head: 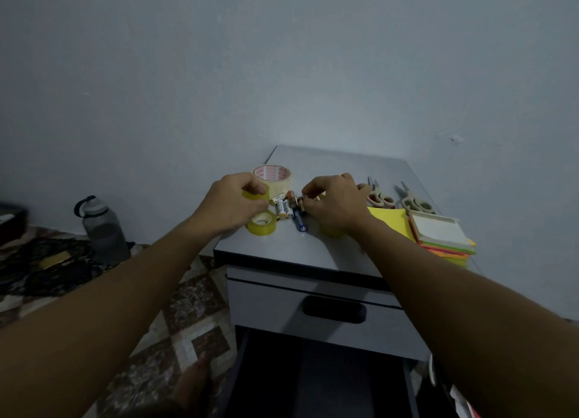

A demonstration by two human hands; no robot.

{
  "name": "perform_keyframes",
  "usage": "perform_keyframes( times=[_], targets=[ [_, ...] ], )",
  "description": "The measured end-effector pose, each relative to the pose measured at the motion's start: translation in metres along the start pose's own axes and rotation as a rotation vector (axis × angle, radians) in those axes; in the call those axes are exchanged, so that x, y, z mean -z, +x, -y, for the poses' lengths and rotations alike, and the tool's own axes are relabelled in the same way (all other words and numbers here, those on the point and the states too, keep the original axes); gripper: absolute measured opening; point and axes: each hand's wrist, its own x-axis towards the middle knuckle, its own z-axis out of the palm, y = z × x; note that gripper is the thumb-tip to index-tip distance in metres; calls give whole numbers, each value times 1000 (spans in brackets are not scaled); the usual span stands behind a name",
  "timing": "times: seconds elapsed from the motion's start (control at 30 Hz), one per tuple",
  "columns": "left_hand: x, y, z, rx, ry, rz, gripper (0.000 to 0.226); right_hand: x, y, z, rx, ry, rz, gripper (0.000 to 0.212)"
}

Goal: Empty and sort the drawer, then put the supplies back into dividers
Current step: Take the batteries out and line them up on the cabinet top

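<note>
Nearest us, the lower drawer (242,358) looks pulled out, below the batteries (283,211). Just left of them, our left hand (230,202) curls round a small yellow tape roll (255,195). Just right, our right hand (335,202) pinches one end battery (299,202) and is nearer. Their long axes run roughly toward us.

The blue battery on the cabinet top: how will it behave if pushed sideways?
The blue battery lies on its side, a cylinder, so it would probably roll. The cabinet top looks smooth and rimless, so it might roll off.
</note>
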Motion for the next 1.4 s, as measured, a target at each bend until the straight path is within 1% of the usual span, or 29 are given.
perform_keyframes(
  times=[0.2,0.33,0.4,0.47,0.57,0.67,0.77,0.87,0.93,1.0,1.07,1.13,1.2,1.33,1.4],
  targets=[
    [11,-17,-15,-72,22,-27,16,30,-21,1,25,145,-61,23],
    [20,-42,-28,-133,37,19,17,56,-61,0,27,264,-115,25],
    [22,-60,-32,-147,14,54,13,63,-87,-4,58,294,-108,19],
    [20,-80,-35,-142,-19,99,10,67,-115,-11,65,318,-56,14],
    [7,-114,-32,-111,-74,170,10,70,-158,-24,19,375,99,11],
    [-20,-151,-21,-49,-113,289,9,54,-199,-36,-52,404,269,13],
    [-56,-188,3,60,-123,447,10,18,-241,-49,-168,391,448,8],
    [-94,-222,39,131,-1,641,25,-22,-279,-61,-230,258,615,24],
    [-114,-244,58,183,85,809,43,-44,-301,-64,-234,189,744,37],
    [-132,-261,73,189,181,913,60,-65,-318,-66,-224,140,858,46],
    [-146,-274,86,183,266,944,76,-85,-333,-67,-215,109,913,55],
    [-156,-285,97,233,299,960,94,-103,-346,-68,-232,93,960,74],
    [-166,-292,107,253,327,969,106,-116,-355,-69,-270,66,1012,91],
    [-184,-297,115,247,388,995,118,-136,-362,-77,-277,42,1012,95],
    [-192,-296,114,232,414,1004,118,-143,-363,-79,-247,32,1024,98]
  ],
)
